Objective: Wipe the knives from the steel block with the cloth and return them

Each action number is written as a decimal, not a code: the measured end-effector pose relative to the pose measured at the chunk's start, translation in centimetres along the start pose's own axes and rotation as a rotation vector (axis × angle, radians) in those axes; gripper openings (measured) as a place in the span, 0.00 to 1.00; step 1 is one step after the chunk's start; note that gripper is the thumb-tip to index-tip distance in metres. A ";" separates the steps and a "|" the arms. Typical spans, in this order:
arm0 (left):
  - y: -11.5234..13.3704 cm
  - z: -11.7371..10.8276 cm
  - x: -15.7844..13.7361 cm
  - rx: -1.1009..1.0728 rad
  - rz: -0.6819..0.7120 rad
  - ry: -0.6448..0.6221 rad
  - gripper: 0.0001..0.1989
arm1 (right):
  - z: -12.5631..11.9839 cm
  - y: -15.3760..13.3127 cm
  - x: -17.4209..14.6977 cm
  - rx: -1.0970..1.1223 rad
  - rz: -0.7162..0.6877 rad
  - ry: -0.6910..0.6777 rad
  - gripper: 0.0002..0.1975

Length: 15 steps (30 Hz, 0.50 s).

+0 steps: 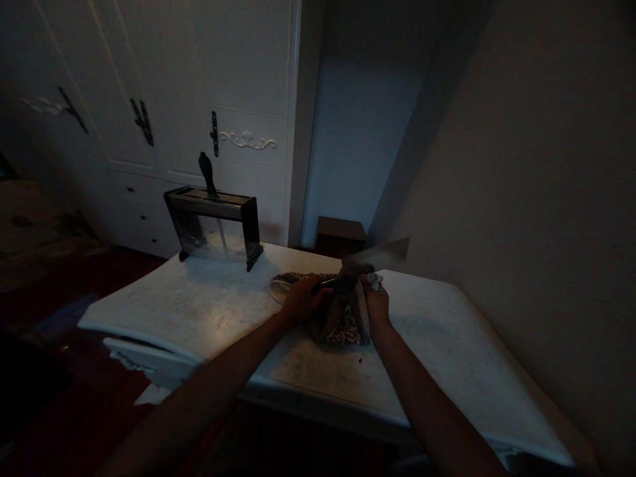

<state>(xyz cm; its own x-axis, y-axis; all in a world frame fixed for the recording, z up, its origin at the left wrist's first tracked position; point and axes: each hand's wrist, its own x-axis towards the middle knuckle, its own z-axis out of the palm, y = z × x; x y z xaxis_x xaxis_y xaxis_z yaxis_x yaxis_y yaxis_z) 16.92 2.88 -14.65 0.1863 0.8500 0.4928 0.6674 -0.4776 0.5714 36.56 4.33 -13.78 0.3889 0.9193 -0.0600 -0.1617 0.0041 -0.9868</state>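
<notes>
My left hand [304,298] is closed round the dark handle of a knife, whose broad blade [390,252] points away to the right over the table. A brown patterned cloth [345,328] hangs below the knife and spreads left past my left hand. My right hand [376,303] grips the cloth's right edge near the base of the blade, and a whitish bit of material shows at its fingers. Cloth and dim light hide part of the blade and the right fingertips.
A knife block [211,202] with clear sides stands on the white table [422,358] at the back left, one black handle sticking up. Behind are a white wardrobe [248,79] and a small brown cabinet [341,228]. A wall runs along the right.
</notes>
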 end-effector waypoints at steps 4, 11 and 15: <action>-0.1 -0.1 0.1 -0.065 -0.019 -0.008 0.17 | -1.0 0.1 0.5 0.094 0.091 -0.007 0.23; 0.1 -1.2 0.8 -0.253 -0.158 -0.027 0.18 | -2.1 1.7 2.8 0.184 0.146 -0.039 0.21; -0.1 -1.6 1.0 -0.340 -0.186 -0.076 0.21 | -3.1 2.4 4.6 0.323 0.178 -0.066 0.19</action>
<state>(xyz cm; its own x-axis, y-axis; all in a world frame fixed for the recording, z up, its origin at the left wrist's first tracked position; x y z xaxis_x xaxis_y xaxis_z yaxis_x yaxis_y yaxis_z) 15.89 3.41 -13.15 0.1457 0.9369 0.3178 0.4200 -0.3495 0.8376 40.78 7.30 -16.87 0.2709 0.9403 -0.2060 -0.5037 -0.0439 -0.8627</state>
